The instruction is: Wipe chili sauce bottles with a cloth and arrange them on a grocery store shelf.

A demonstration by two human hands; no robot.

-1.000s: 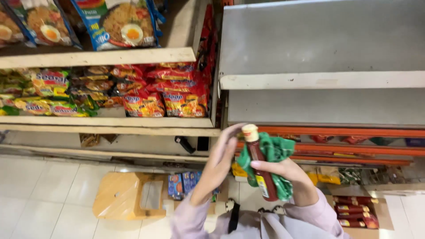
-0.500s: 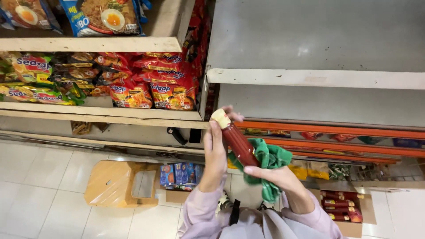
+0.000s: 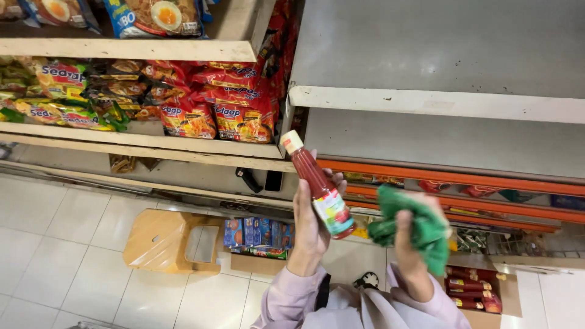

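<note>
My left hand (image 3: 311,222) grips a red sauce bottle (image 3: 318,186) with a pale cap, tilted so the cap points up and left. My right hand (image 3: 409,240) is closed on a crumpled green cloth (image 3: 411,228) just right of the bottle, not touching it. Both hands are in front of an empty grey shelf (image 3: 439,100) with an orange edge strip (image 3: 463,180) below.
Packets of instant noodles (image 3: 210,113) fill the wooden shelves at left. A tan plastic stool (image 3: 164,240) lies on the white tiled floor. A carton of blue packets (image 3: 259,234) sits beside it. A box of more red bottles (image 3: 472,292) stands at lower right.
The bottle has passed from my right hand into my left hand. My right hand has drawn away to the right with the green cloth. The view shifted slightly.
</note>
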